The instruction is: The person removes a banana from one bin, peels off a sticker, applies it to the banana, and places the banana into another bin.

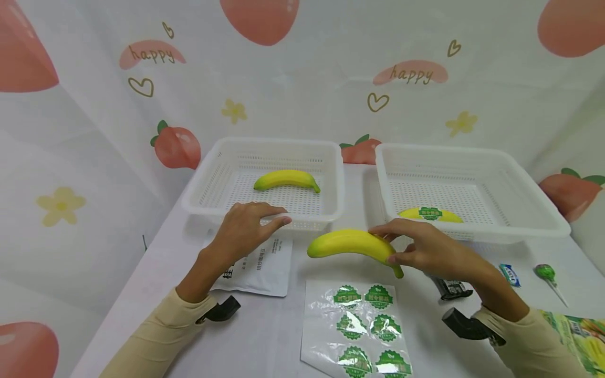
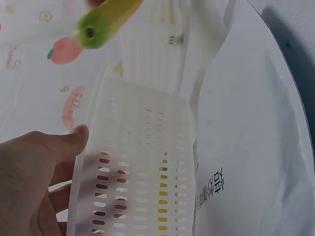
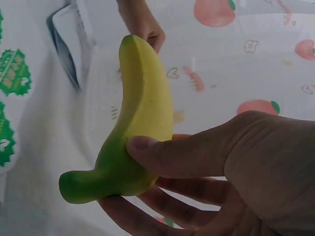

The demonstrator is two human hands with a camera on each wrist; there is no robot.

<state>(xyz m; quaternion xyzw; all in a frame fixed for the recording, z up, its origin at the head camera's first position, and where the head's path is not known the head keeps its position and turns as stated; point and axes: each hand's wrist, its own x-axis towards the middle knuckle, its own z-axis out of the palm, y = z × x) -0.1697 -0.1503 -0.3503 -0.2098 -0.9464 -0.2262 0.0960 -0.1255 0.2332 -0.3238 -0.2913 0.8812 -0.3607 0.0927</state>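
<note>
Banana (image 1: 352, 245), pinched near its stem by the right hand (image 1: 427, 252) above the sticker sheet (image 1: 361, 325), likely awaits labelling while the left hand (image 1: 246, 228) rests flat-fingered on the left basket (image 1: 331, 178).

Right basket (image 1: 543, 223): white, perforated, holds a banana with a green sticker (image 1: 429, 214)
Sticker sheet (image 1: 361, 328): green round labels, lies on the near table
White pouch (image 1: 264, 268): flat, printed text, in front of the left basket
Lollipop (image 1: 545, 272): green, far right
Small blue packet (image 1: 510, 274): just beside the lollipop
Backdrop (image 1: 411, 73): peaches, hearts, "happy"
</note>
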